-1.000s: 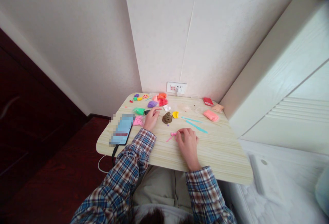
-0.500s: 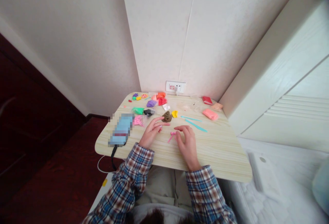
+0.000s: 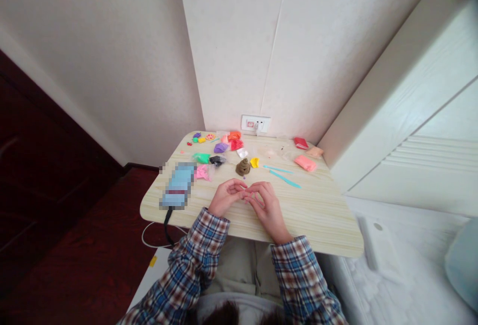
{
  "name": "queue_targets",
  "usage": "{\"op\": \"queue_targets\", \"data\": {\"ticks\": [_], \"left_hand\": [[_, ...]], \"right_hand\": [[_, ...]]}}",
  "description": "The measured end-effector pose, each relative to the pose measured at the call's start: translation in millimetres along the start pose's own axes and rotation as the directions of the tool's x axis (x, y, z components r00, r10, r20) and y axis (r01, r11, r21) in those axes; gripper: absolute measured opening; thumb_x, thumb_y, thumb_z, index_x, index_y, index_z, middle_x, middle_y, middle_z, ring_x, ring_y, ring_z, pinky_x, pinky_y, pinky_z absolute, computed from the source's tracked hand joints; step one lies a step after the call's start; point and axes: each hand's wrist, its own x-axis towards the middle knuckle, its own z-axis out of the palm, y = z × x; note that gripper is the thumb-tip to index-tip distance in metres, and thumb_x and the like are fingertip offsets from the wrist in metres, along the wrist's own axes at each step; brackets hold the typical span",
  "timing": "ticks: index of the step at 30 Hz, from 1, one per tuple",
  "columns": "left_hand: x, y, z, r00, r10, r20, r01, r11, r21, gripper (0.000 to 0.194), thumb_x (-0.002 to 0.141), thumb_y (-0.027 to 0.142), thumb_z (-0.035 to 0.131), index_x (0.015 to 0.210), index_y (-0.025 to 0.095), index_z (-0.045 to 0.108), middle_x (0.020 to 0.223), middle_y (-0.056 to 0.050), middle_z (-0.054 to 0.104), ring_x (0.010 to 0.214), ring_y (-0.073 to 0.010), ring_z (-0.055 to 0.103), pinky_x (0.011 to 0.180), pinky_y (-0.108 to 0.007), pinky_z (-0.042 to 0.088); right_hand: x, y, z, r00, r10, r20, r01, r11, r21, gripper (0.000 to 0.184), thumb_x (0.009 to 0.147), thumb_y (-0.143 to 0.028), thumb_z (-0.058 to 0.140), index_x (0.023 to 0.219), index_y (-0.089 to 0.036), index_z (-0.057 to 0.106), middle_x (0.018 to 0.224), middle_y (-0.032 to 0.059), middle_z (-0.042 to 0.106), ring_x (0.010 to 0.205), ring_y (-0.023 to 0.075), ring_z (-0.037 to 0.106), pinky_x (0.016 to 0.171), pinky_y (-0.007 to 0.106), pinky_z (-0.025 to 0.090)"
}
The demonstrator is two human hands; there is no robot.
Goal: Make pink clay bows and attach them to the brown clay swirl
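Clearly, see-through plastic packets of green clay [image 3: 202,158], black clay [image 3: 216,161] and pink clay [image 3: 202,172] lie left of your brown coiled clay mound [image 3: 243,167]; a coral-pink packet [image 3: 305,163] lies well to its right. On your side of the mound, your left hand [image 3: 242,193] has its fingers bent, tips meeting those of your right hand [image 3: 247,196], whose thumb and forefinger curve into a nearly closed ring. Your right fingertips pinch a small pink clay piece [image 3: 251,194], mostly hidden; I cannot tell whether your left grips it. Two thin turquoise tools [image 3: 284,179] rest right of the mound on the pale wood-grain bench [image 3: 321,215]; beyond it is a white wall socket [image 3: 256,124].
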Motion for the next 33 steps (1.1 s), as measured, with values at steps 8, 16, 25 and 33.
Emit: {"op": "queue_targets", "data": {"ticks": [8, 16, 25, 33], "left_hand": [[-4, -4, 5.7, 0.999, 0.026, -0.019, -0.026, 0.999, 0.028, 0.03, 0.067, 0.029, 0.076, 0.091, 0.012, 0.069, 0.072, -0.004, 0.073, 0.068, -0.0163, 0.067, 0.073, -0.03, 0.053], [-9, -12, 7.3, 0.996, 0.011, 0.086, -0.019, 0.995, 0.095, 0.024, 0.085, 0.033, 0.062, 0.097, 0.012, 0.064, 0.092, -0.005, 0.069, 0.079, -0.0162, 0.065, 0.076, -0.036, 0.054], [-3, -15, 1.4, 0.988, -0.007, 0.153, -0.026, 0.976, 0.217, 0.031, 0.089, 0.033, 0.056, 0.114, 0.015, 0.056, 0.114, -0.008, 0.06, 0.097, -0.0208, 0.061, 0.082, -0.041, 0.053], [-4, -20, -5.4, 0.995, 0.094, 0.029, -0.098, 0.968, 0.231, 0.031, 0.089, 0.032, 0.056, 0.115, 0.015, 0.056, 0.115, -0.009, 0.06, 0.099, -0.021, 0.061, 0.083, -0.042, 0.053]], "right_hand": [[0, 1, 0, 0.996, 0.04, -0.076, -0.039, 0.999, 0.017, 0.005, 0.085, -0.026, 0.06, 0.083, -0.023, 0.058, 0.083, 0.003, 0.058, 0.084, 0.0198, 0.053, 0.076, 0.036, 0.045], [-3, -1, -3, 0.992, 0.049, -0.119, -0.051, 0.999, -0.016, 0.012, 0.087, -0.028, 0.056, 0.076, -0.022, 0.056, 0.079, 0.0026, 0.055, 0.081, 0.0207, 0.051, 0.074, 0.037, 0.042], [-3, 2, 2, 0.998, 0.028, -0.056, -0.03, 0.999, -0.026, 0.014, 0.084, -0.03, 0.06, 0.076, -0.022, 0.052, 0.078, 0.0018, 0.053, 0.079, 0.019, 0.048, 0.07, 0.034, 0.042], [-2, 10, 3, 0.99, 0.086, -0.111, -0.091, 0.995, -0.042, 0.02, 0.086, -0.036, 0.058, 0.096, -0.02, 0.051, 0.089, 0.0043, 0.054, 0.083, 0.0182, 0.052, 0.07, 0.034, 0.046]]}}
